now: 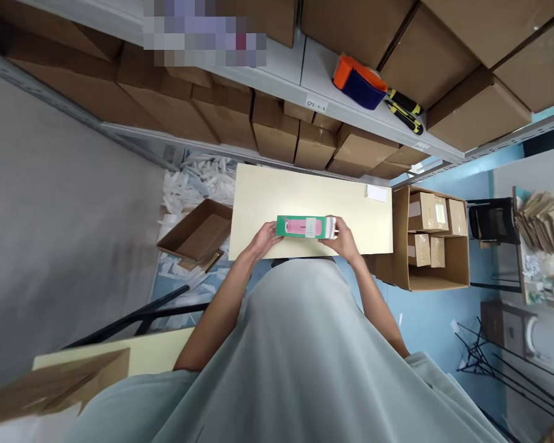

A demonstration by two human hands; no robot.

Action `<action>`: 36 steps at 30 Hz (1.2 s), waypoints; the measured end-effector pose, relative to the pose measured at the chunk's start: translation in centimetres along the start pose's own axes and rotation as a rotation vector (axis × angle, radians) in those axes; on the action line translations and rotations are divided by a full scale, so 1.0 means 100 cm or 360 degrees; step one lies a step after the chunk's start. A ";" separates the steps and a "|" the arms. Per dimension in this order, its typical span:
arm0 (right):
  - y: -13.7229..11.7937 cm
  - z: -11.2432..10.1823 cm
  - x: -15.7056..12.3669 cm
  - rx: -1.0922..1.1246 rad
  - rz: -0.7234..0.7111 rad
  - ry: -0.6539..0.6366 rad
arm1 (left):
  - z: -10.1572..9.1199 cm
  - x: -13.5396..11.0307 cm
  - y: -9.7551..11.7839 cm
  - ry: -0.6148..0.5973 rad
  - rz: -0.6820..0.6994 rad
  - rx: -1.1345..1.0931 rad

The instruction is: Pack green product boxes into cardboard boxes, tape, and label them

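Note:
A slim green box (300, 227) with a pink item pictured or showing on its upper face lies between my two hands, over the near part of the pale yellow table (277, 184). My left hand (264, 240) grips its left end. Around the right end, where a whitish flap or end piece shows, the fingers of my right hand (341, 239) are closed. What is inside the box I cannot make out. A small white card or box (376, 193) rests at the table's far right corner.
Right of the table stands a large open carton (438, 280) holding several smaller boxes. An open brown carton (198, 231) sits to the left amid white scraps. Above the table's far edge, a shelf (323, 74) carries cartons, a tape dispenser (360, 83) and yellow-black cutters (405, 111).

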State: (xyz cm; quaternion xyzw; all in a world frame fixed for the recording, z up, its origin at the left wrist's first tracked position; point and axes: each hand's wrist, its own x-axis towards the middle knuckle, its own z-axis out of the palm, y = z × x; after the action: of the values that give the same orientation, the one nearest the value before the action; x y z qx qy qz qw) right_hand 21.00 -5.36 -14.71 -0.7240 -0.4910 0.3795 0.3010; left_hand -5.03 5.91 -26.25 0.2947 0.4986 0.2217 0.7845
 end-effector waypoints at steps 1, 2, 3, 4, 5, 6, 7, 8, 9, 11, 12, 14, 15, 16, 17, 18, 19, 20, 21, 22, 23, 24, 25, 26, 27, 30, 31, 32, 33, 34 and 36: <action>-0.010 0.006 0.005 -0.0146 -0.0046 -0.0023 | -0.001 0.011 -0.001 0.0047 -0.0035 0.0086; -0.019 0.012 0.010 -0.0294 -0.0068 -0.0062 | -0.001 0.021 -0.003 0.0087 -0.0061 0.0171; -0.026 0.020 0.015 -0.0436 -0.0065 -0.0113 | -0.002 0.030 -0.004 0.0118 -0.0072 0.0247; -0.031 0.027 0.021 -0.0565 -0.0041 -0.0167 | -0.002 0.037 -0.005 0.0146 -0.0072 0.0309; -0.035 0.035 0.028 -0.0675 -0.0004 -0.0222 | -0.003 0.041 -0.007 0.0178 -0.0065 0.0354; -0.036 0.042 0.033 -0.0766 0.0033 -0.0267 | -0.003 0.043 -0.008 0.0210 -0.0053 0.0385; -0.036 0.049 0.039 -0.0833 0.0062 -0.0302 | -0.003 0.043 -0.009 0.0242 -0.0018 0.0416; -0.034 0.055 0.043 -0.0872 0.0077 -0.0325 | -0.002 0.040 -0.009 0.0260 0.0047 0.0447; -0.032 0.060 0.047 -0.0886 0.0082 -0.0337 | -0.001 0.035 -0.008 0.0254 0.0139 0.0476; -0.026 0.069 0.051 -0.0850 0.0054 -0.0347 | 0.003 0.018 -0.003 0.0187 0.0359 0.0523; -0.024 0.072 0.052 -0.0809 0.0033 -0.0351 | 0.006 0.009 0.000 0.0161 0.0460 0.0544; -0.018 0.076 0.050 -0.0695 0.0015 -0.0359 | 0.010 -0.009 0.009 0.0178 0.0589 0.0603; -0.016 0.077 0.048 -0.0621 0.0023 -0.0361 | 0.011 -0.016 0.013 0.0225 0.0621 0.0644; -0.013 0.077 0.045 -0.0534 0.0036 -0.0356 | 0.012 -0.022 0.016 0.0280 0.0636 0.0684; -0.011 0.077 0.042 -0.0440 0.0049 -0.0337 | 0.011 -0.025 0.019 0.0327 0.0634 0.0715; -0.009 0.077 0.040 -0.0345 0.0056 -0.0306 | 0.010 -0.027 0.021 0.0354 0.0616 0.0730; -0.007 0.077 0.037 -0.0258 0.0055 -0.0267 | 0.008 -0.028 0.022 0.0363 0.0586 0.0726; -0.005 0.077 0.036 -0.0183 0.0051 -0.0223 | 0.006 -0.028 0.022 0.0359 0.0554 0.0711; -0.004 0.078 0.035 -0.0126 0.0048 -0.0179 | 0.004 -0.029 0.022 0.0348 0.0533 0.0694; -0.003 0.079 0.034 -0.0088 0.0048 -0.0142 | 0.003 -0.029 0.022 0.0340 0.0535 0.0690; -0.003 0.080 0.034 -0.0065 0.0048 -0.0117 | 0.001 -0.029 0.022 0.0342 0.0561 0.0706; -0.003 0.082 0.034 -0.0055 0.0047 -0.0100 | 0.001 -0.029 0.022 0.0356 0.0607 0.0746; -0.003 0.082 0.035 -0.0052 0.0042 -0.0092 | 0.000 -0.030 0.023 0.0376 0.0664 0.0808; -0.004 0.083 0.036 -0.0054 0.0031 -0.0094 | 0.000 -0.031 0.023 0.0395 0.0720 0.0883; -0.005 0.083 0.037 -0.0056 0.0017 -0.0101 | 0.000 -0.031 0.024 0.0410 0.0766 0.0958; -0.006 0.079 0.041 -0.0049 -0.0014 -0.0130 | 0.002 -0.032 0.027 0.0407 0.0814 0.1076; -0.006 0.077 0.043 -0.0049 -0.0020 -0.0137 | 0.003 -0.032 0.027 0.0391 0.0812 0.1083; -0.006 0.075 0.044 -0.0055 -0.0024 -0.0142 | 0.004 -0.031 0.028 0.0373 0.0812 0.1088; -0.006 0.073 0.046 -0.0066 -0.0028 -0.0151 | 0.005 -0.031 0.028 0.0358 0.0813 0.1098; -0.006 0.071 0.047 -0.0080 -0.0036 -0.0168 | 0.006 -0.031 0.029 0.0347 0.0817 0.1114; -0.005 0.068 0.049 -0.0100 -0.0056 -0.0212 | 0.007 -0.031 0.030 0.0335 0.0837 0.1158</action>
State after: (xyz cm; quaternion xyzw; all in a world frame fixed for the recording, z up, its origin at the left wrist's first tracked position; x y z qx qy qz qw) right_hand 16.13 -0.17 -19.16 -0.6975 -0.5343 0.4059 0.2516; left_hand -5.85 5.97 -21.94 0.6434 0.5292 0.2523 0.4923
